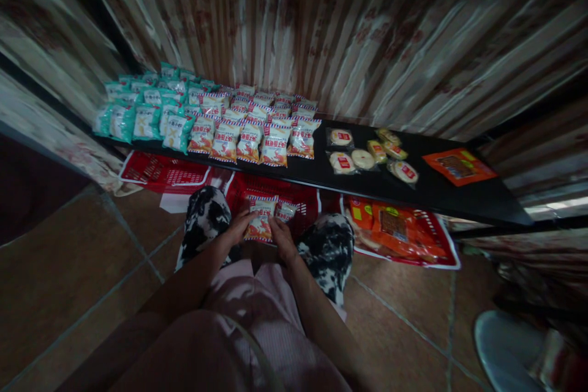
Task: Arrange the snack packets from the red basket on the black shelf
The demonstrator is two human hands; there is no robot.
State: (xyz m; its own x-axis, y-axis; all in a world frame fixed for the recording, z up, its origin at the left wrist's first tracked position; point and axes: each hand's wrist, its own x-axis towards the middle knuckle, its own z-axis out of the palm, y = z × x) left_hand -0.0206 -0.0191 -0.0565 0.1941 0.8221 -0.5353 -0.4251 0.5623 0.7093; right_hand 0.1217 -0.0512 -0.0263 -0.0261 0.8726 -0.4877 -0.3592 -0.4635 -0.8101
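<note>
Between my knees, my left hand (241, 225) and my right hand (282, 237) grip a white and orange snack bag (261, 220) from its two sides, its printed front turned up. Just behind it, a second snack bag of the same print (285, 211) shows in the red basket (307, 193) under the shelf. Above my hands, several matching snack bags (275, 144) stand in rows on the black shelf (367, 187). To their left are several teal snack bags (146, 122), packed closely together.
Round wrapped pastries (342, 162) and small yellow packets (377, 150) lie on the shelf's right half, with an orange packet (459, 166) farther right. Below stand another red basket (160, 171) and one with orange packets (390, 223). A pleated curtain (294, 24) hangs behind.
</note>
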